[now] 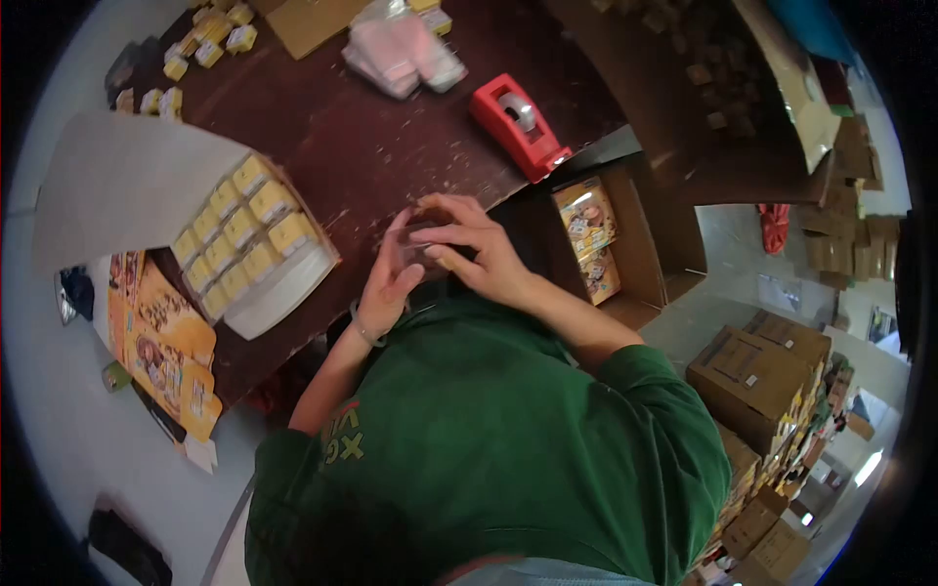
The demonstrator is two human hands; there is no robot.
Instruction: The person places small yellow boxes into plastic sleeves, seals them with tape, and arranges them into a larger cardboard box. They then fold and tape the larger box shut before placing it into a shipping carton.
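The dark table [391, 137] is spreading ahead of you. A white box [137, 190] is holding yellow packs [236, 230] on your left; a brown box [653, 234] is standing at the table's right edge. Past your hands, a red tape holder [516, 127] is sitting. Your left hand [386, 273] and right hand [479, 249] are curling, partly open, around a small see-through thing [418, 239]; fingers are blocking its shape.

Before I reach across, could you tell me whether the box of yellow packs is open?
The box is open: its pale flap is folded back, and the yellow packs show inside.
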